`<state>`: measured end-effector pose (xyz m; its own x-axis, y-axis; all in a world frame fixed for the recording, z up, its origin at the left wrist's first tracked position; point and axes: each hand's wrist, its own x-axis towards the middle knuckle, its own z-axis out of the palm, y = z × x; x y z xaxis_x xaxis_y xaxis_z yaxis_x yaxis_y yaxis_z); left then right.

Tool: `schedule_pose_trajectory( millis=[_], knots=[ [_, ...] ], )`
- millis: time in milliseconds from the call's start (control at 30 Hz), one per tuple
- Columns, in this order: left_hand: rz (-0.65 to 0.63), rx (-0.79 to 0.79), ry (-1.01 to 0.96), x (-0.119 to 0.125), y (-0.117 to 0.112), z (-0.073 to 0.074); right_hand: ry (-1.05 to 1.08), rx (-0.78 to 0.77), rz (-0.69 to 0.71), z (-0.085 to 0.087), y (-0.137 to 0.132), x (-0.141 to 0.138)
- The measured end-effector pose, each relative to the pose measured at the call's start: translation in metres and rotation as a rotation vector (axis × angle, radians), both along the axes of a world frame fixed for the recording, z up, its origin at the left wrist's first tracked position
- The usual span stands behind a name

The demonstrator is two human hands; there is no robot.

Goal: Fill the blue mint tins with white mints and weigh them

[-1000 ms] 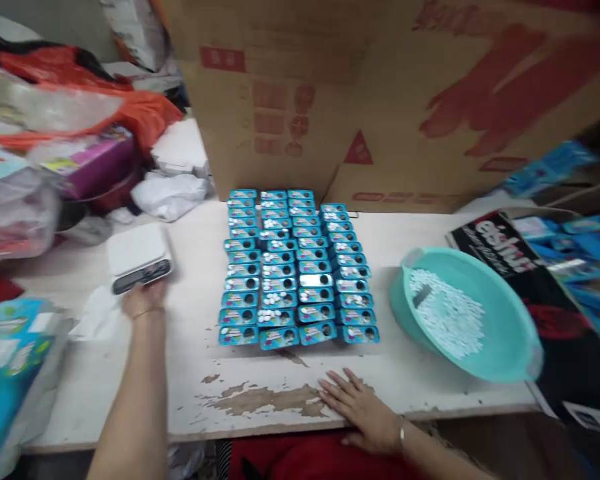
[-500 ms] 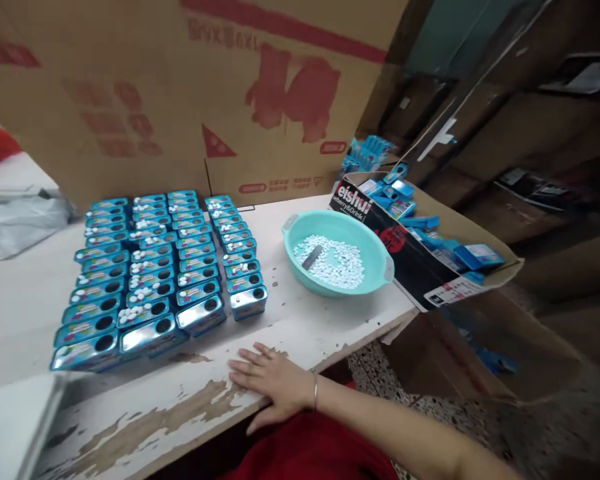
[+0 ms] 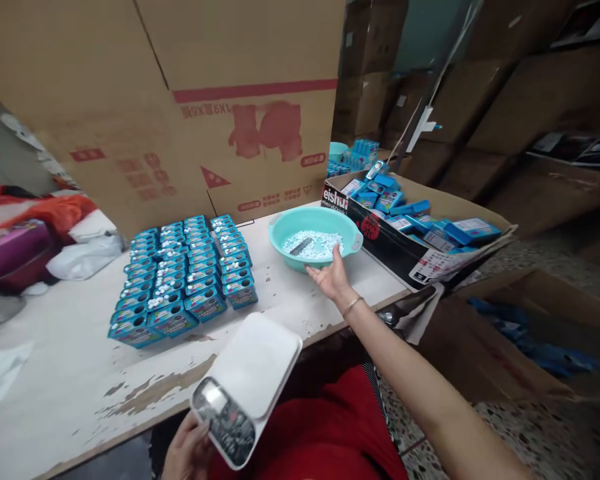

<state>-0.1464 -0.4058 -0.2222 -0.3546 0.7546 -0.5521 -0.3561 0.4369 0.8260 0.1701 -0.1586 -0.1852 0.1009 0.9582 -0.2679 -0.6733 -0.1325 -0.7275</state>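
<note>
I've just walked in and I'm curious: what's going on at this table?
One person is at a white table. Their left hand holds a white scale tilted at the near edge. Their right hand, fingers spread, is at the near rim of a turquoise basin containing small white pellets. Blue tins stand in rows left of the basin; an open carton of blue packs sits to its right.

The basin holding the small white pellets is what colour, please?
The basin is turquoise, clearest in the head view.
</note>
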Motion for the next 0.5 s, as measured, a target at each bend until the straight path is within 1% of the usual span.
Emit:
schedule_pose_trajectory(
  millis=[33, 100, 133, 167, 200, 233, 267, 300, 333, 367, 400, 433, 500],
  knots=[
    [-0.065, 0.031, -0.038, 0.014, 0.005, 0.002, -0.001, -0.013, 0.002, 0.003, 0.010, 0.002],
    [-0.100, 0.067, -0.089, 0.041, 0.022, 0.003, -0.060, -0.021, -0.005, 0.005, 0.019, 0.009],
    [-0.100, 0.091, -0.112, 0.053, 0.031, 0.002, -0.118, -0.007, 0.003, 0.005, 0.016, 0.016],
    [-0.100, 0.118, -0.133, 0.065, 0.041, 0.000, -0.194, 0.018, 0.033, 0.003, 0.006, 0.025],
    [-0.106, 0.146, -0.151, 0.077, 0.051, -0.004, -0.278, 0.051, 0.101, 0.000, -0.010, 0.036],
    [-0.112, 0.178, -0.164, 0.088, 0.061, -0.007, -0.362, 0.088, 0.209, -0.004, -0.032, 0.048],
    [-0.115, 0.207, -0.173, 0.099, 0.071, -0.011, -0.444, 0.119, 0.354, -0.011, -0.058, 0.060],
    [-0.113, 0.234, -0.178, 0.110, 0.081, -0.015, -0.495, 0.126, 0.558, -0.020, -0.087, 0.070],
    [-0.109, 0.252, -0.183, 0.119, 0.089, -0.018, -0.525, 0.102, 0.739, -0.032, -0.116, 0.077],
    [-0.106, 0.261, -0.186, 0.128, 0.097, -0.021, -0.563, 0.066, 0.861, -0.046, -0.143, 0.079],
    [-0.109, 0.260, -0.188, 0.136, 0.103, -0.024, -0.650, 0.023, 0.943, -0.060, -0.167, 0.078],
    [-0.125, 0.248, -0.188, 0.141, 0.107, -0.026, -0.789, -0.001, 1.019, -0.076, -0.186, 0.071],
    [-0.192, 0.192, -0.196, 0.145, 0.110, -0.029, -1.087, 0.036, 1.063, -0.107, -0.208, 0.044]
  ],
)
